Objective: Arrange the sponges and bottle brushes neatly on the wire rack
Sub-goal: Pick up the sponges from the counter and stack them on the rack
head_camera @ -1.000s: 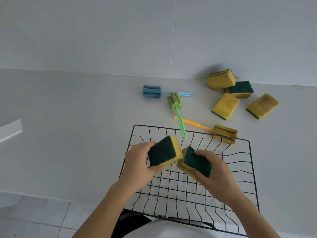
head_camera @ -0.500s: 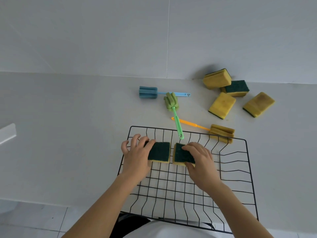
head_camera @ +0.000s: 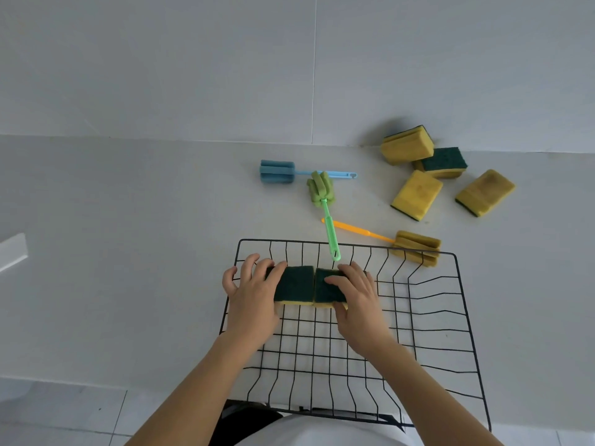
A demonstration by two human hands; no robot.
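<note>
Two yellow sponges with dark green tops lie side by side, touching, at the far left of the black wire rack [head_camera: 457,320]. My left hand [head_camera: 251,296] rests on the left sponge [head_camera: 296,284], fingers over its left edge. My right hand [head_camera: 357,297] presses on the right sponge [head_camera: 328,292]. Beyond the rack lie a blue bottle brush [head_camera: 278,171], a green bottle brush [head_camera: 323,201] whose handle tip overlaps the rack's far rim, and an orange bottle brush [head_camera: 415,246].
Several more yellow-and-green sponges [head_camera: 418,194] lie scattered on the grey counter [head_camera: 128,252] at the back right, near the tiled wall [head_camera: 193,59]. The counter's front edge runs under the rack, with floor tiles below at the left.
Both hands lowered the two sponges from the air onto the rack, then pushed them together until they touch.
</note>
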